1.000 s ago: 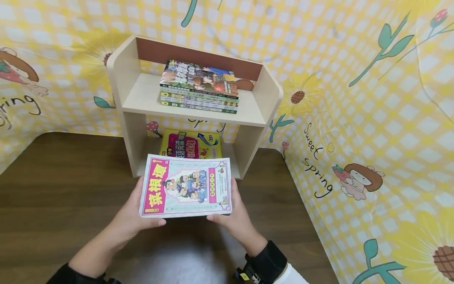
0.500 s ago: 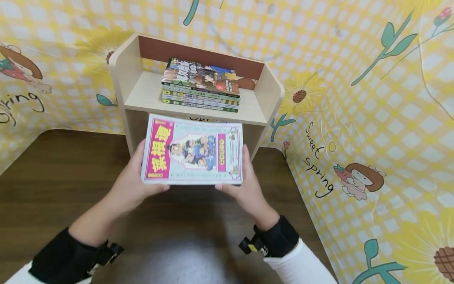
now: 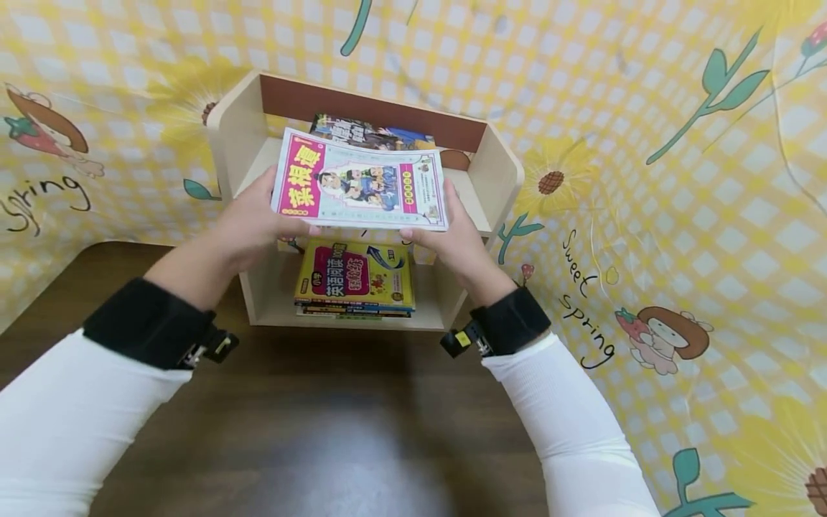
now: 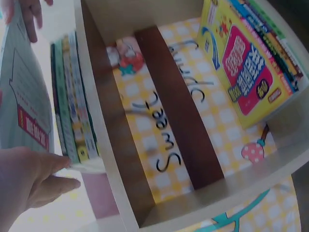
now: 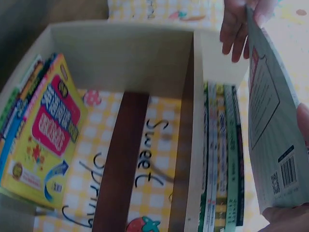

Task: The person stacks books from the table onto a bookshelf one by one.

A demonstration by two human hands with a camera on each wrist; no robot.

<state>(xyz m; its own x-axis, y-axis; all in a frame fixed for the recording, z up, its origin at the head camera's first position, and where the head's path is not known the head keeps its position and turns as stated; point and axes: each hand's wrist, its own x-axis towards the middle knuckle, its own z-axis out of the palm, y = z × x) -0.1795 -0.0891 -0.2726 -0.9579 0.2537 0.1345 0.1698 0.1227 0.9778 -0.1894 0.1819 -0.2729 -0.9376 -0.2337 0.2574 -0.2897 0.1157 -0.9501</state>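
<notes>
Both hands hold a light blue and pink book (image 3: pixel 365 188) by its two short ends, cover up. My left hand (image 3: pixel 253 221) grips the left end and my right hand (image 3: pixel 461 243) the right end, thumbs at the near edge and fingers partly hidden. In the right wrist view the book's back cover (image 5: pixel 270 106) shows a barcode. The book is in front of and above the upper shelf, overlapping a stack of books (image 3: pixel 371 134) there in the head view. In the left wrist view a gap separates the held book from that stack (image 4: pixel 72 96).
A small pale wooden bookshelf (image 3: pixel 234 136) stands against a yellow checked cloth (image 3: pixel 620 194). On its lower shelf lies another stack with a yellow book (image 3: pixel 355 276) on top. Dark wooden floor (image 3: pixel 258 424) extends in front.
The book, held by both hands, has risen and moved forward from in front of the lower shelf to the upper shelf. The lower stack has come back into sight; the upper one is partly covered.
</notes>
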